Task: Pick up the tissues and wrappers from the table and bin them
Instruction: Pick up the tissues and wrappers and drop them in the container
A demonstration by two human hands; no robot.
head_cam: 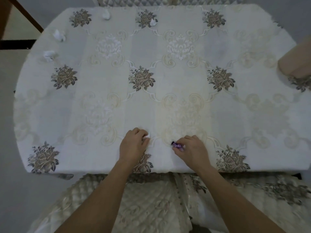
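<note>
Along the far-left edge of the tablecloth (168,115) lie four crumpled tissues (48,55). At the near edge, the left hand (133,145) pinches a white tissue (146,136); the right hand (191,149) grips a purple wrapper (177,145).

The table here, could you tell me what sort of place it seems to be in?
Probably a home dining room: an embroidered floral tablecloth covers the table, quilted chair covers sit around it, and crumpled tissues lie scattered along its far left.
</note>
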